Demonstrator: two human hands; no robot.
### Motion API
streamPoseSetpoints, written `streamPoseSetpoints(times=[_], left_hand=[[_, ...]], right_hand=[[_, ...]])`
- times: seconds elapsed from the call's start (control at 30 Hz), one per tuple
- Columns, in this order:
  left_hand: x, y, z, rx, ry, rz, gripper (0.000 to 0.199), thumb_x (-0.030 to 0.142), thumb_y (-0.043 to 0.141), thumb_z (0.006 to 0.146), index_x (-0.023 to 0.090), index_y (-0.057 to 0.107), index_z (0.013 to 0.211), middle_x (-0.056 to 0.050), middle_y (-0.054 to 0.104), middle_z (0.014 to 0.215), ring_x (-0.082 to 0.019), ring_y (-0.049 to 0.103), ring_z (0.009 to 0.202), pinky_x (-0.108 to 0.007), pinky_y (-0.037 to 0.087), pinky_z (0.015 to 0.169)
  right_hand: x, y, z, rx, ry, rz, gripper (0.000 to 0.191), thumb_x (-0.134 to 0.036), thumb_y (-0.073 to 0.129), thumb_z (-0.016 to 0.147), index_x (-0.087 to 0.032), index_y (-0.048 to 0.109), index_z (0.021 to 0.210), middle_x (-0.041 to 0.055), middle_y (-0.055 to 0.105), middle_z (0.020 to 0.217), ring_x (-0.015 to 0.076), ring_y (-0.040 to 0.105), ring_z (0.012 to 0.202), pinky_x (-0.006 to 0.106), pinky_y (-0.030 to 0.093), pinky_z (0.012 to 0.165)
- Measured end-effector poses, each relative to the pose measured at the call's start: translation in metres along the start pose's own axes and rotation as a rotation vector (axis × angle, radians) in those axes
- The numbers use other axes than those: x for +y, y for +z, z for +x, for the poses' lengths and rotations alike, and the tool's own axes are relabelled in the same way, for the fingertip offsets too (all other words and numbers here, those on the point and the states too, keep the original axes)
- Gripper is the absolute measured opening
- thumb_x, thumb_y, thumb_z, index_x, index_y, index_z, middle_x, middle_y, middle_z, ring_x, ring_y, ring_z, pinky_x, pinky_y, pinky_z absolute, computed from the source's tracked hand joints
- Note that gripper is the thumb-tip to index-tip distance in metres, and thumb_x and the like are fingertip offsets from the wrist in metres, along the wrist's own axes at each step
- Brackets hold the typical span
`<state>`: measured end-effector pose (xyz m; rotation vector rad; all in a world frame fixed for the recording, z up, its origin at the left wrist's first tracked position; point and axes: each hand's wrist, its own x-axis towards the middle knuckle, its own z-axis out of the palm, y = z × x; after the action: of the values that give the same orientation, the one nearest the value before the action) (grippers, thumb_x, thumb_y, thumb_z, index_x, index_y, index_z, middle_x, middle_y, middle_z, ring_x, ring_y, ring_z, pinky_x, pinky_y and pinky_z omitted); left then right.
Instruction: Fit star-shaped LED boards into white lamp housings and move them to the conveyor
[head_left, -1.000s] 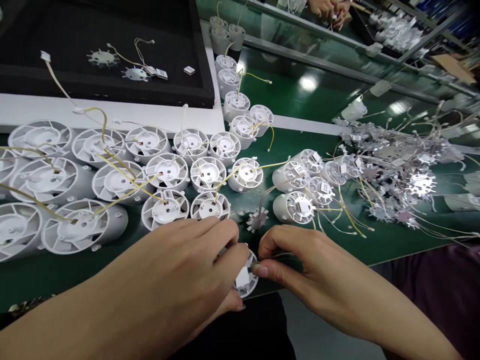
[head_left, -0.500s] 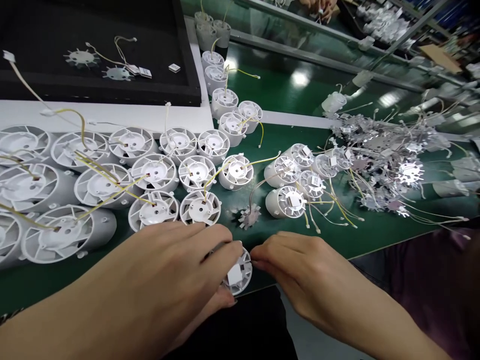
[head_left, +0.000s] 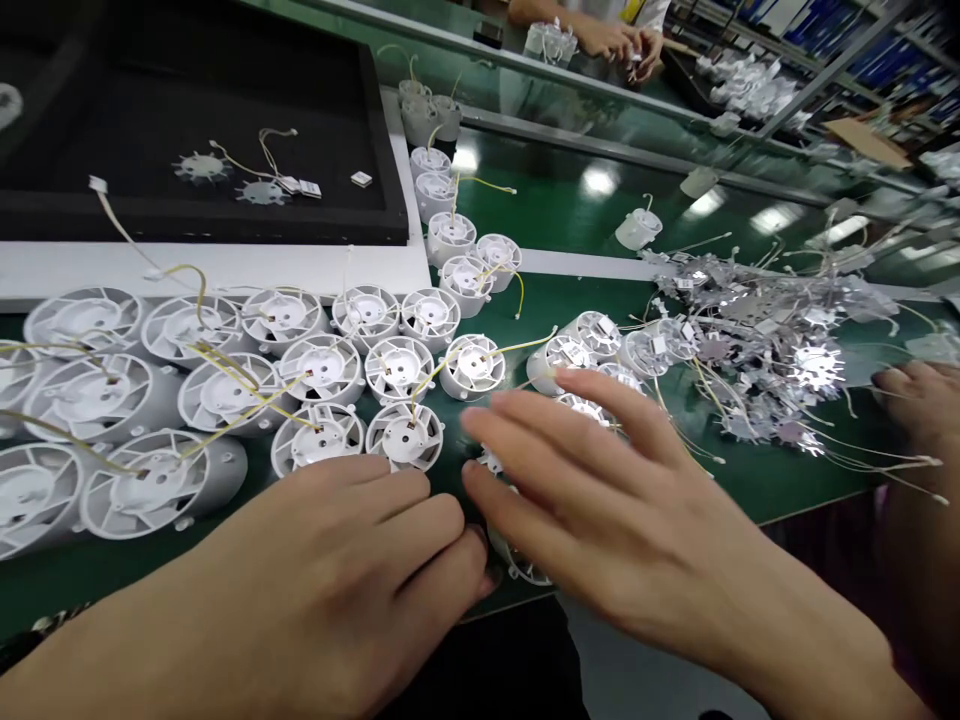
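A pale round plastic housing [head_left: 517, 558] was partly covered by the spread right hand [head_left: 600, 490]. The left hand [head_left: 360, 570] was curled, its hold unclear.

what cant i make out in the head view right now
All in the head view:
Top of the round housing at the bench edge: mostly covered by the right hand.
Most of the notched plate: hidden by the right hand's fingers.
Whether the left hand grips anything: its own curled fingers hide it.
Lower-left housing: cut off by the left edge.
Print on the loose white square: too small.
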<state>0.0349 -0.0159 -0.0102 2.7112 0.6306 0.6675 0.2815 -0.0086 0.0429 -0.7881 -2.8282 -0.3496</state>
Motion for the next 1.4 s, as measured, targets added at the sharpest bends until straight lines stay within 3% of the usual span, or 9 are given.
streamPoseSetpoints(times=[0.07,0.23,0.43,0.7,0.83,1.13,1.23,1.3,1.4], left_hand=[[-0.002,-0.003,0.003,0.033,0.02,0.008,0.043,0.018,0.033,0.12,0.02,0.065,0.093,0.004,0.062,0.076,-0.018,0.052,0.064,-0.038,0.037,0.059],[-0.001,-0.007,0.009,-0.004,0.053,0.031,0.047,0.01,0.033,0.117,0.018,0.072,0.094,0.004,0.058,0.071,-0.017,0.049,0.059,-0.037,0.034,0.053],[0.0,-0.006,0.007,-0.021,0.061,0.08,0.006,0.018,0.072,0.098,0.02,0.072,0.093,0.006,0.061,0.075,-0.018,0.049,0.062,-0.038,0.037,0.053],[0.016,0.016,0.005,-0.135,0.239,-0.082,0.041,0.036,0.104,0.077,0.022,0.069,0.089,0.01,0.07,0.084,-0.014,0.046,0.062,-0.033,0.052,0.06],[0.019,0.023,0.016,-0.152,0.27,-0.044,0.015,0.027,0.085,0.098,0.019,0.075,0.106,0.006,0.071,0.092,-0.015,0.054,0.069,-0.032,0.054,0.067],[0.019,0.041,0.034,0.123,0.067,0.188,0.021,0.014,0.052,0.112,0.016,0.073,0.114,0.0,0.066,0.082,-0.019,0.055,0.067,-0.034,0.044,0.06],[0.021,0.04,0.048,0.183,0.173,0.26,0.036,0.014,0.042,0.117,0.023,0.076,0.122,0.0,0.077,0.116,-0.018,0.067,0.109,-0.034,0.054,0.093],[0.019,0.045,0.061,0.191,0.22,0.33,0.039,0.016,0.039,0.119,0.027,0.072,0.135,0.004,0.07,0.147,-0.017,0.054,0.144,-0.036,0.041,0.121],[0.009,0.063,0.083,0.167,0.198,0.348,0.031,0.027,0.051,0.118,0.022,0.067,0.143,-0.005,0.061,0.161,-0.024,0.046,0.156,-0.044,0.033,0.13]], right_hand=[[0.001,0.01,0.008,0.016,-0.113,-0.087,0.041,-0.009,0.044,0.109,-0.021,0.083,0.109,0.0038,0.079,0.137,0.022,0.061,0.139,0.041,0.043,0.13],[0.012,0.02,0.008,-0.065,-0.058,-0.155,0.042,-0.002,0.051,0.098,-0.026,0.078,0.078,0.0004,0.064,0.068,0.0221,0.068,0.075,0.049,0.04,0.134],[0.019,0.022,-0.002,-0.168,-0.004,-0.014,0.031,-0.006,0.057,0.083,-0.019,0.08,0.1,0.0078,0.076,0.086,0.0282,0.07,0.085,0.064,0.041,0.128],[0.026,0.028,-0.006,-0.2,0.017,0.131,0.027,0.0,0.058,0.093,-0.015,0.076,0.105,0.0045,0.073,0.082,0.0245,0.069,0.077,0.063,0.043,0.127],[0.036,0.009,-0.008,-0.049,0.219,0.319,0.015,-0.018,0.056,0.11,-0.021,0.069,0.116,0.0059,0.079,0.101,0.0213,0.076,0.084,0.038,0.065,0.089],[0.077,0.01,-0.006,0.382,0.806,0.506,0.019,-0.046,0.066,0.107,-0.029,0.06,0.113,-0.0035,0.07,0.065,0.0149,0.054,0.041,0.026,0.038,0.035],[0.089,0.01,0.003,0.535,0.84,0.499,0.021,-0.043,0.072,0.101,-0.026,0.061,0.109,0.0001,0.075,0.073,0.0126,0.051,0.041,0.025,0.034,0.033],[0.1,0.009,0.01,0.652,0.805,0.487,0.019,-0.035,0.073,0.098,-0.024,0.06,0.105,-0.0008,0.072,0.071,0.0145,0.061,0.047,0.025,0.036,0.035],[0.122,0.007,0.02,0.801,0.745,0.476,0.017,-0.026,0.072,0.095,-0.024,0.057,0.103,-0.0007,0.068,0.072,0.0182,0.072,0.06,0.025,0.039,0.039]])
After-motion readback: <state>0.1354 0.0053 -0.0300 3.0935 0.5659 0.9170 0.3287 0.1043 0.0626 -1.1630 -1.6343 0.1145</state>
